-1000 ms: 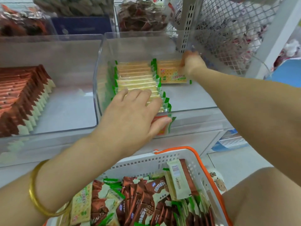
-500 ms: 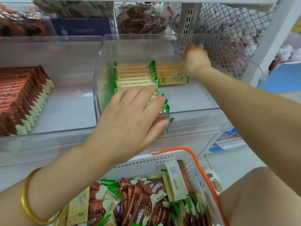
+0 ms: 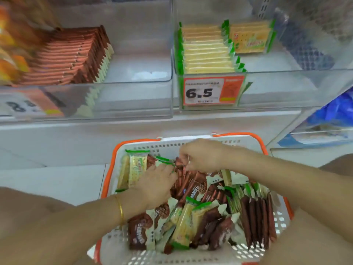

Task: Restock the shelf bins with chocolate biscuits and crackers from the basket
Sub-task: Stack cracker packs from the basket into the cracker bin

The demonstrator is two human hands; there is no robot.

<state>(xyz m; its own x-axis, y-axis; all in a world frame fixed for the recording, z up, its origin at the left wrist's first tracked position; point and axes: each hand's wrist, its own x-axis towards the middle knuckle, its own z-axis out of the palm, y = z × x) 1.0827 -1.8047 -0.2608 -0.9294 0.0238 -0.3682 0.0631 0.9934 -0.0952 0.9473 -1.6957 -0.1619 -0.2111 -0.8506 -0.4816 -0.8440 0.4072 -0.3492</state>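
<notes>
The white basket with an orange rim (image 3: 193, 143) stands below the shelf, full of brown chocolate biscuit packets (image 3: 196, 186) and green-edged cracker packets (image 3: 137, 167). Both my hands are at its far end. My right hand (image 3: 202, 155) pinches the top of a brown packet (image 3: 179, 164). My left hand (image 3: 154, 185) lies on the pile just beneath, fingertips meeting the same packets; its grip is hidden. On the shelf, the left clear bin (image 3: 133, 73) holds a row of chocolate biscuits (image 3: 72, 54). The right clear bin (image 3: 286, 77) holds a row of crackers (image 3: 206, 52) and a short second stack (image 3: 250, 38).
A red price tag reading 6.5 (image 3: 212, 91) hangs on the cracker bin's front. Orange packets (image 3: 9, 54) blur past at the far left. A blue bag (image 3: 336, 113) sits in a lower bin at the right. My knees flank the basket.
Both hands have left the cracker bin and dropped into the basket. My view has tilted down, so the basket now fills the lower half.
</notes>
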